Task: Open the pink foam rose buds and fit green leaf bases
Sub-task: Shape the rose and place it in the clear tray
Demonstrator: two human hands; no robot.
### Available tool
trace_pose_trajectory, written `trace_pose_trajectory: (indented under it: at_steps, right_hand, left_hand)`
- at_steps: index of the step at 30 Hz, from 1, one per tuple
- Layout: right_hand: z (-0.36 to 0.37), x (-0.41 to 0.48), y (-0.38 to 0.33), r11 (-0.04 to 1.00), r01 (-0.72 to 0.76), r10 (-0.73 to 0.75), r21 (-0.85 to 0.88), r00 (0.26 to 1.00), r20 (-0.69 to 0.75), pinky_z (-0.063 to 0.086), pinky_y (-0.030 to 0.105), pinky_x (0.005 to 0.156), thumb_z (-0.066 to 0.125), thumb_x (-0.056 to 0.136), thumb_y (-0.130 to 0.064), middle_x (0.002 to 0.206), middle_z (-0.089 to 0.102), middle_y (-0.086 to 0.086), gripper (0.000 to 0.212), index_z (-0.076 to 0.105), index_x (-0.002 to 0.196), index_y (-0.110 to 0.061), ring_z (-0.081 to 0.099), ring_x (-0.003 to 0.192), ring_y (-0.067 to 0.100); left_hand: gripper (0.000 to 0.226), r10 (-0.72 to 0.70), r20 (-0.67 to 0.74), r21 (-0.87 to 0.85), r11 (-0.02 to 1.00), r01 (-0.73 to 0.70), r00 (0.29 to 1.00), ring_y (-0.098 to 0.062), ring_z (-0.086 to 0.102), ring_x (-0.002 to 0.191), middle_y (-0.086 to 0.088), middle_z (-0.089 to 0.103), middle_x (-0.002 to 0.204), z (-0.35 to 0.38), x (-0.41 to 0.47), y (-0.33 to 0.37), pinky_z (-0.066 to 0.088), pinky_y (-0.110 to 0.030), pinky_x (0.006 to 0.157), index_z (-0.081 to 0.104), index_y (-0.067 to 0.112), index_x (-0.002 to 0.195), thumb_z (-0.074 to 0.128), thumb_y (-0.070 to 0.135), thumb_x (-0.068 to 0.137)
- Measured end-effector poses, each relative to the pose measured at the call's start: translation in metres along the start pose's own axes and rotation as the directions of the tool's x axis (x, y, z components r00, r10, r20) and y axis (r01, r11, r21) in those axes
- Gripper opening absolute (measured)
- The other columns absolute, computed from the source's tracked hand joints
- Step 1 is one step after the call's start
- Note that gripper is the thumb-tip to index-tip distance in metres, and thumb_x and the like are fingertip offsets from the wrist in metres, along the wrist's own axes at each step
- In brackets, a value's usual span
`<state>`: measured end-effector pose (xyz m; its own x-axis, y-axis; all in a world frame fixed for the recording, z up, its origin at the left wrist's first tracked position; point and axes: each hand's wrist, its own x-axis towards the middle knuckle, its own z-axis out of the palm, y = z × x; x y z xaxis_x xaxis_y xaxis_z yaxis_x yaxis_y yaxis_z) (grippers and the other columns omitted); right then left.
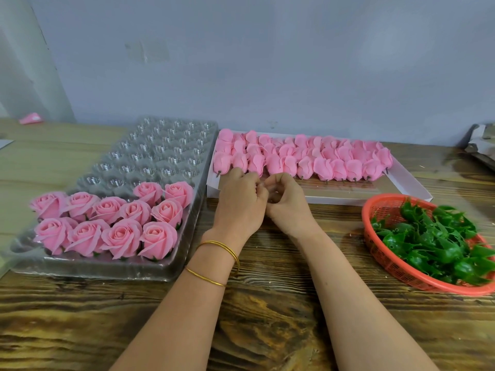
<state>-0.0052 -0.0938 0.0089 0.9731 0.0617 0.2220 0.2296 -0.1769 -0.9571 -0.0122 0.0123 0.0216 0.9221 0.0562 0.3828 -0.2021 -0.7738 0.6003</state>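
My left hand (241, 202) and my right hand (288, 203) meet at the front edge of the white tray (409, 183), knuckles toward me and fingers curled inward. Whatever lies between the fingertips is hidden. The left fingertips reach the front row of closed pink foam buds (302, 159), which lie in rows in that tray with short stems pointing toward me. Opened pink roses (107, 223) with green bases stand in the near cells of a clear plastic cell tray (166, 153) on the left. Green leaf bases (434, 242) fill a red basket (380, 210) on the right.
The far cells of the clear tray hold nothing. A pink scrap (30, 118) lies at the far left by the wall. Grey metal parts (479, 145) sit at the far right edge. Bare wooden table (267, 303) lies beneath my forearms.
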Motion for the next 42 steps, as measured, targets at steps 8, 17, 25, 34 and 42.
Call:
trace_pose_trajectory:
  at_steps: [8,17,25,34,42]
  right_hand:
    - [-0.001,0.0,-0.004,0.999,-0.025,0.025,0.026,0.999,0.02,0.049,0.016,0.062,0.065,0.079,0.012,0.083,0.061,0.005,0.029,0.055,0.092,-0.012,0.058,0.063,-0.002]
    - [-0.004,-0.004,-0.013,0.984,-0.099,0.1,0.146,0.995,-0.001,0.057,0.036,0.085,0.071,0.065,-0.004,0.098,0.067,0.016,0.043,0.059,0.106,-0.002,0.067,0.089,0.026]
    - [-0.007,-0.002,-0.01,0.984,-0.149,0.151,0.093,0.988,-0.012,0.054,0.044,0.095,0.073,0.078,0.002,0.1,0.068,0.009,0.032,0.061,0.106,-0.008,0.066,0.102,0.031]
    - [-0.008,-0.002,-0.01,0.981,-0.168,0.169,0.099,0.986,-0.004,0.054,0.044,0.095,0.072,0.079,0.001,0.101,0.068,0.009,0.03,0.062,0.106,-0.009,0.066,0.101,0.027]
    - [-0.008,-0.001,-0.009,0.98,-0.16,0.161,0.119,0.987,0.008,0.056,0.044,0.093,0.071,0.08,0.001,0.097,0.067,0.006,0.026,0.063,0.101,-0.012,0.065,0.096,0.023]
  left_hand:
    - [0.016,0.016,-0.076,-0.03,0.999,-0.018,0.997,-0.024,0.05,0.089,-0.002,0.039,0.095,-0.004,0.001,0.0,0.032,-0.025,0.073,0.064,0.004,0.094,0.052,0.013,0.093]
    - [0.014,0.045,-0.222,-0.074,0.995,-0.062,0.974,-0.015,0.04,0.078,-0.004,0.041,0.094,-0.022,0.005,0.012,0.023,-0.018,0.066,0.065,0.003,0.092,0.054,0.011,0.093]
    - [0.017,0.064,-0.317,-0.009,0.997,-0.07,0.946,-0.022,0.046,0.08,-0.019,0.056,0.096,-0.086,0.019,0.007,0.023,-0.018,0.064,0.069,0.003,0.09,0.054,0.01,0.092]
    - [0.015,-0.125,-0.105,0.205,0.968,0.144,0.987,-0.036,0.064,0.083,-0.021,0.068,0.084,-0.141,0.033,-0.046,0.044,-0.036,0.078,0.068,0.002,0.083,0.057,0.011,0.088]
    - [0.022,-0.301,0.029,0.407,0.875,0.263,0.953,-0.038,0.065,0.083,-0.026,0.068,0.086,-0.152,0.031,-0.086,0.046,-0.039,0.079,0.067,-0.006,0.079,0.057,0.01,0.089]
